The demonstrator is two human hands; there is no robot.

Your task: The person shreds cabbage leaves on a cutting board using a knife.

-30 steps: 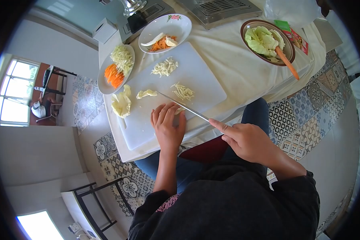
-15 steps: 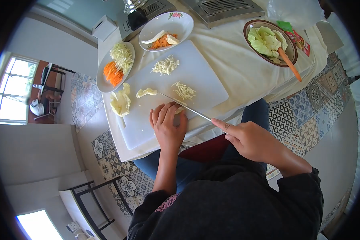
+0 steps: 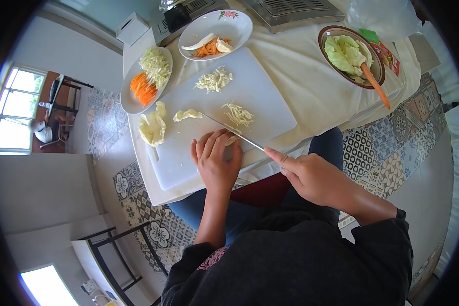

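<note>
My right hand (image 3: 311,176) grips a knife (image 3: 234,131), its forefinger stretched along the top of the blade. The handle is hidden in the palm. On the near part of the white cutting board (image 3: 183,148), my left hand (image 3: 217,159) presses down a small piece of cabbage (image 3: 232,139) with bent fingers, right beside the blade. Just beyond the blade lie thin cabbage shreds (image 3: 238,114). A curled cabbage strip (image 3: 187,115) rests by the knife tip. Farther back sits a pile of chopped cabbage (image 3: 213,80). A larger cabbage leaf (image 3: 152,125) lies at the board's left edge.
An oval plate (image 3: 129,105) bears shredded carrot and cabbage. Behind the board, a flowered bowl (image 3: 239,35) holds carrot shreds and pale pieces. A brown-rimmed bowl (image 3: 325,36) at right contains cabbage leaves and a carrot (image 3: 376,87). Metal stoves (image 3: 290,14) stand at the back.
The view has shifted slightly, so the board and plates appear a little displaced. Both hands keep nearly the same pose, with the knife still against the cabbage piece.
</note>
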